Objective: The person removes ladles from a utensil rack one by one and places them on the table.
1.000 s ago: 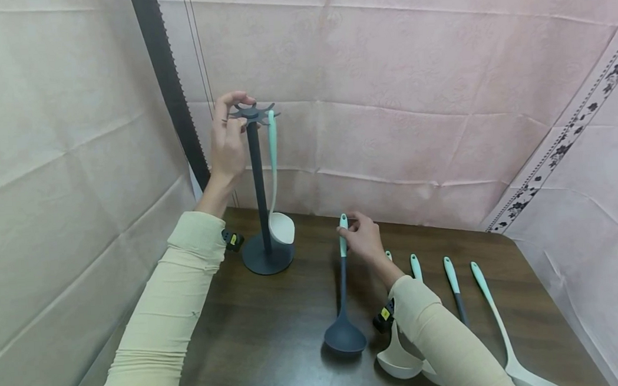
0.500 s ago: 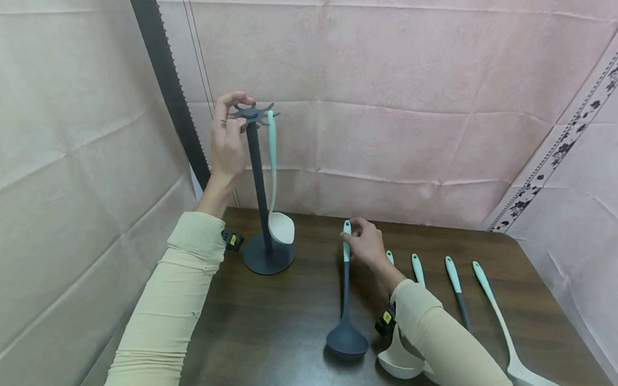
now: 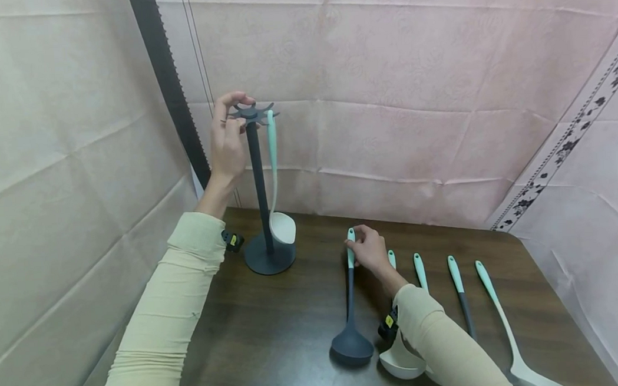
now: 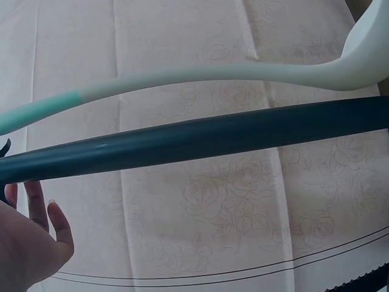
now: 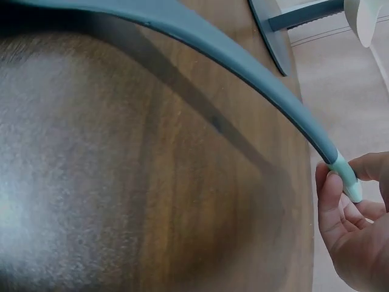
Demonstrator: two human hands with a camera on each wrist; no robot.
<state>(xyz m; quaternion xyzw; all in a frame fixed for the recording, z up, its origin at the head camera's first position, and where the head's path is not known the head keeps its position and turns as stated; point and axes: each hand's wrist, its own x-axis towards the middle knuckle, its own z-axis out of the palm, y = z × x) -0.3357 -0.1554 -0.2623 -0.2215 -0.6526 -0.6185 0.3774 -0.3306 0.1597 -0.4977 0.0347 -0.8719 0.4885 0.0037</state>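
My left hand grips the hooked top of a dark utensil stand, thumb below and fingers over the rim. From one of its hooks hangs a white ladle with a mint handle, its bowl low beside the post; its pale stem runs along the post in the left wrist view. My right hand pinches the mint handle end of a dark blue ladle between thumb and fingers. That ladle's bowl is low over the table, its handle raised, and its shadow falls on the wood in the right wrist view.
Right of the blue ladle, a white ladle and several more mint-handled utensils lie in a row, partly hidden by my right sleeve. At the far right is a long white utensil. Cloth walls enclose the brown table at the back and sides.
My right hand has moved slightly right and down in the view, and the blue ladle has shifted with it. The left hand still grips the stand's top.
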